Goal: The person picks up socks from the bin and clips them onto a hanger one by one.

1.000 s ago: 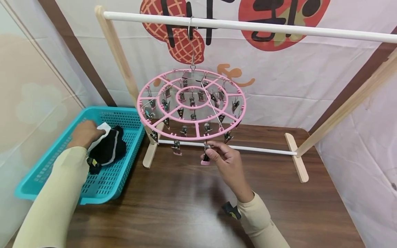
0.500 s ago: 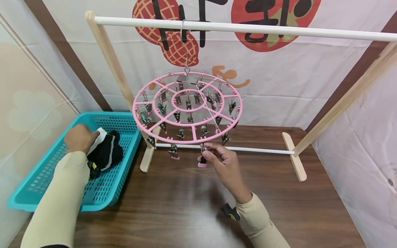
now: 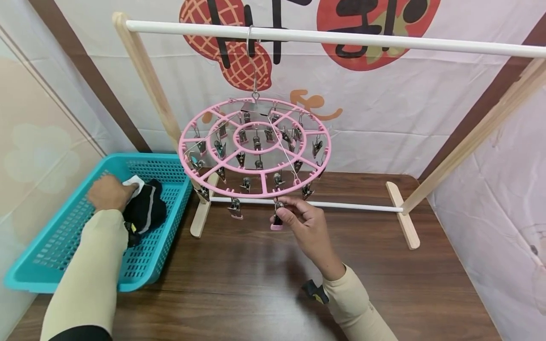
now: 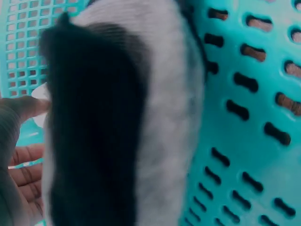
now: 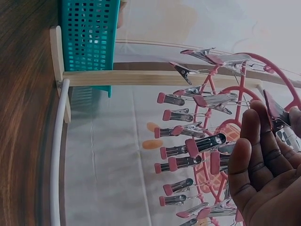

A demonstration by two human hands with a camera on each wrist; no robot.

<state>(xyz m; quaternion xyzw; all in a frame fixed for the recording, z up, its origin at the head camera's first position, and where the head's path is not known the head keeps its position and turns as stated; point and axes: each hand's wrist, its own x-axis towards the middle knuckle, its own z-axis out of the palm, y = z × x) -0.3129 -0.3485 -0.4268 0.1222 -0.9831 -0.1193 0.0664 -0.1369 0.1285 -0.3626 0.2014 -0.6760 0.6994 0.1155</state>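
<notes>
My left hand (image 3: 108, 193) is down in the turquoise basket (image 3: 174, 237), gripping the white end of a black-and-white sock (image 3: 150, 208). In the left wrist view the thumb presses the edge of the sock (image 4: 94, 122), whose black and pale grey fabric hides part of the fingers. My right hand (image 3: 310, 229) pinches a metal clip (image 3: 277, 220) with a pink tip between thumb and fingers. That clip hangs from the front rim of a round pink drying hanger (image 3: 264, 194). Seen from the right wrist, the clip (image 5: 275, 107) sits between the thumb and fingertips, with the other fingers curved below.
The hanger hooks over the white top bar (image 3: 362, 42) of a wooden rack (image 3: 149, 78). Several other clips (image 3: 235, 208) dangle around its rings. A lower white bar (image 3: 354, 205) joins the rack's feet on the brown table (image 3: 239, 293). Printed cloth walls (image 3: 375, 128) stand behind and beside it.
The head view has shifted slightly, so basket and hanger appear further left. My left hand keeps its grip on the sock inside the basket. My right hand stays on the same clip.
</notes>
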